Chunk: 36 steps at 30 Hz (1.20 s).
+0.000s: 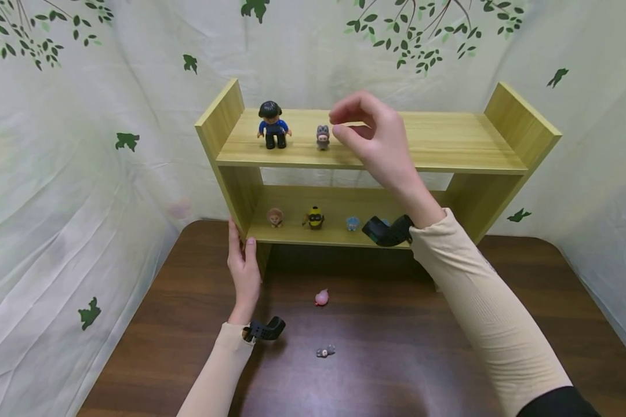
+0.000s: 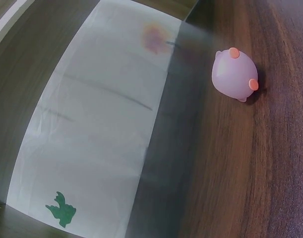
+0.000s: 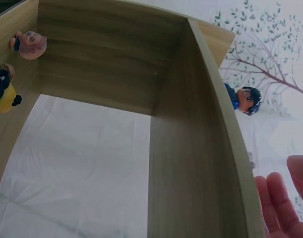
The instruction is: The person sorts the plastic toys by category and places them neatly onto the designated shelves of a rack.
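Note:
My right hand (image 1: 378, 130) is raised over the top board of a two-tier wooden shelf (image 1: 448, 136), thumb and index finger apart and curved. Just left of those fingertips stands a small grey figurine (image 1: 322, 138) with upright ears, and the hand holds nothing. Farther left on the same board is a toy figure (image 1: 274, 125) with black hair and a blue top. Down at the shelf's left side, my left hand (image 1: 244, 272) holds the side panel, fingers along its outer face and thumb at the front edge.
On the lower board stand a brownish figurine (image 1: 275, 217), a yellow-and-black one (image 1: 315, 218) and a light blue one (image 1: 352, 223). A pink toy (image 1: 321, 297) and another grey figurine (image 1: 325, 351), lying down, are on the brown table (image 1: 396, 347). White patterned cloth hangs behind.

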Motion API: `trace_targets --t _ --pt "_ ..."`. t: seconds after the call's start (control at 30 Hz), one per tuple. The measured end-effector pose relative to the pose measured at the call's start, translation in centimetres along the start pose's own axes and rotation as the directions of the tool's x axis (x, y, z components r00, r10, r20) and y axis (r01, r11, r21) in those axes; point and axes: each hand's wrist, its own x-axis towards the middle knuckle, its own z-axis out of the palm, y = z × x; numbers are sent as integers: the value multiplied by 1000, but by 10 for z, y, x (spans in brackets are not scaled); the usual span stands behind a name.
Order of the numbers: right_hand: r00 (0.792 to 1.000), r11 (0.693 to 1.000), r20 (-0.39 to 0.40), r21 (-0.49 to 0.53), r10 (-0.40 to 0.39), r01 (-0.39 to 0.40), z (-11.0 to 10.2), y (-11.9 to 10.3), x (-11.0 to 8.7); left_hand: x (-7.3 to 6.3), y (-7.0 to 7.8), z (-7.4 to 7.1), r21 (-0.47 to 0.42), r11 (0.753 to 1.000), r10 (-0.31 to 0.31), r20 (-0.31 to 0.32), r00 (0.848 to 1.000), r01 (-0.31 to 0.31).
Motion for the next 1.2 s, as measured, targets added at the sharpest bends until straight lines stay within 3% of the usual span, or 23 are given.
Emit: trace_targets --t 0.17,0.37,0.53,0.87,1.2 --pt "1000 999 4 39 -18 18 -3 0 -7 -1 0 -1 8 1000 -12 1 1000 12" --pt "992 990 28 65 -124 122 -7 2 -20 -1 0 -1 9 1000 -16 1 1000 16" --pt "987 984 39 96 -155 151 -8 1 -34 0 0 -1 11 1000 -14 3 1000 14" --pt "982 982 57 77 -178 174 -7 9 -62 -1 -1 -1 12 1000 -14 7 1000 14" --pt "984 987 99 70 -148 141 -3 22 -87 -1 0 -1 8 1000 -1 2 1000 1"
